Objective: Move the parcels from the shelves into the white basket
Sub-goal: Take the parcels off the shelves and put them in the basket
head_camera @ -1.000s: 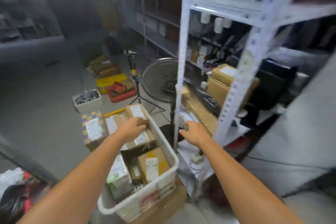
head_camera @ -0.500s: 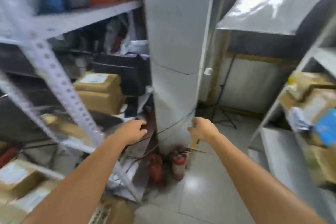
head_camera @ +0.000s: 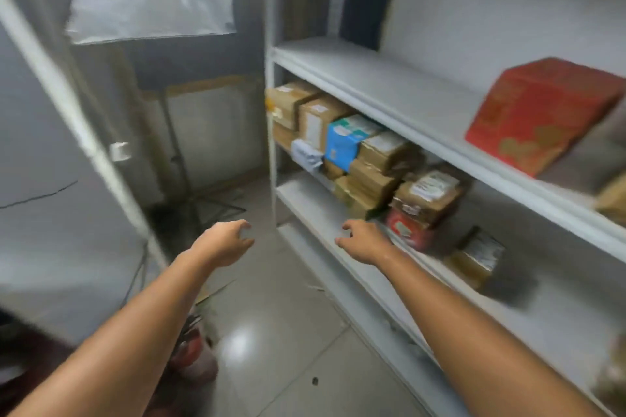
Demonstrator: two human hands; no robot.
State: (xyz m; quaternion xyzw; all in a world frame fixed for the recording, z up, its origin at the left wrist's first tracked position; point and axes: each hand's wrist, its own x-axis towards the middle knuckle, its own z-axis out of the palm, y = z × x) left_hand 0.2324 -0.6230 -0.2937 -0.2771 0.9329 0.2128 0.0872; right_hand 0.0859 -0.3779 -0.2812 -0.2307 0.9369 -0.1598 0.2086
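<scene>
White shelves (head_camera: 379, 91) stand on my right, holding several cardboard parcels (head_camera: 372, 162), a blue-and-white parcel (head_camera: 343, 142) and a taped brown parcel (head_camera: 428, 195) on a red tin (head_camera: 408, 230). A small parcel (head_camera: 474, 259) lies apart further right. A big red box (head_camera: 542, 112) sits on the upper shelf. My right hand (head_camera: 362, 240) hovers empty at the shelf edge, fingers apart, just left of the red tin. My left hand (head_camera: 225, 242) hangs empty over the floor, fingers loosely curled. The white basket is out of view.
A grey pillar (head_camera: 50, 179) rises on the left with red fire extinguishers (head_camera: 189, 354) at its foot. A tripod stand (head_camera: 196, 200) and a board lean against the far wall. Tiled floor (head_camera: 281, 332) lies between pillar and shelves.
The view has swung right from the basket, past the pillar, to these shelves. Both hands are empty and now reach toward the parcel shelf.
</scene>
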